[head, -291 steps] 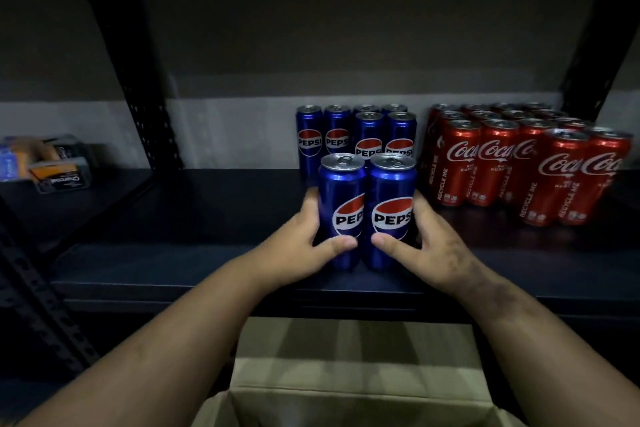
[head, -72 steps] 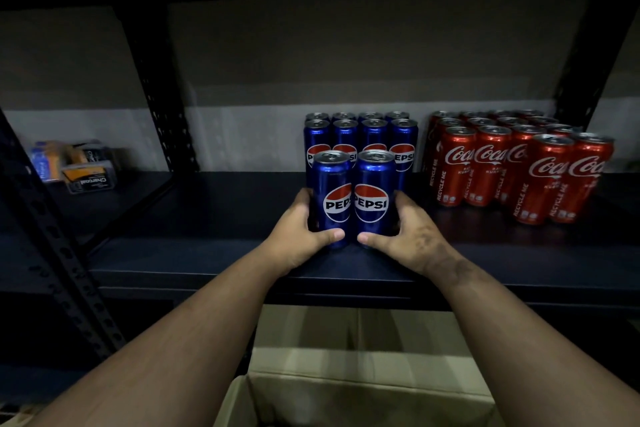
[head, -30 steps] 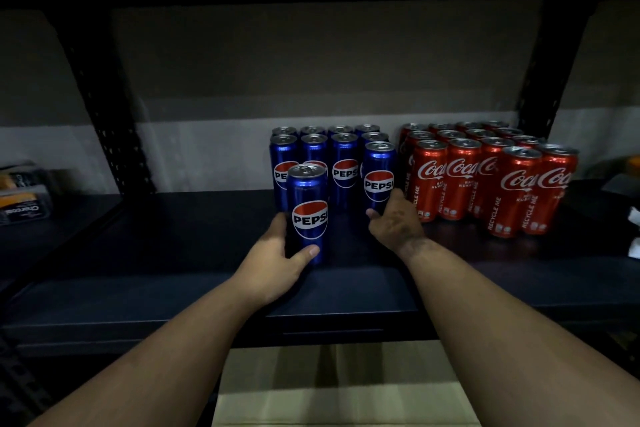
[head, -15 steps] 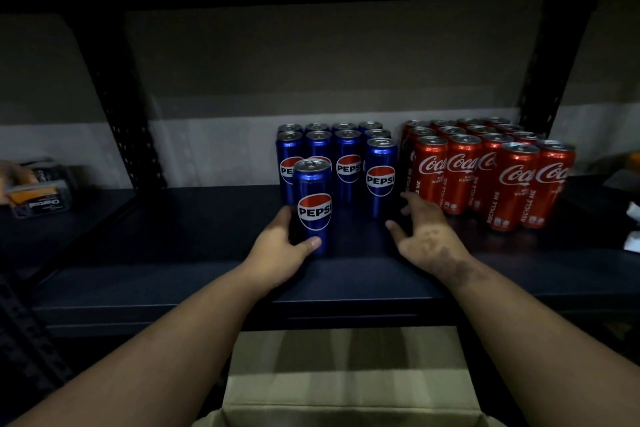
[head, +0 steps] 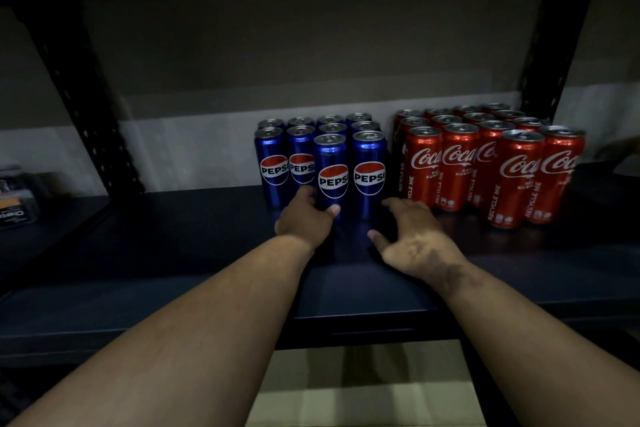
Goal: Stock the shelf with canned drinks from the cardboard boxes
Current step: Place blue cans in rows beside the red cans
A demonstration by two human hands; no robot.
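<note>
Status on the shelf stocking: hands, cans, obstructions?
Left hand grips front Pepsi can, upright on shelf. Right hand open, holding nothing. Coca-Cola cans right, apart.

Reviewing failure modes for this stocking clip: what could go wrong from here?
1. The left hand grips the front Pepsi can low on its body; a hard push could tip it or knock the packed Pepsi cans behind.
2. The open right hand sits near the Coca-Cola cans; a careless sweep might topple one.
</note>
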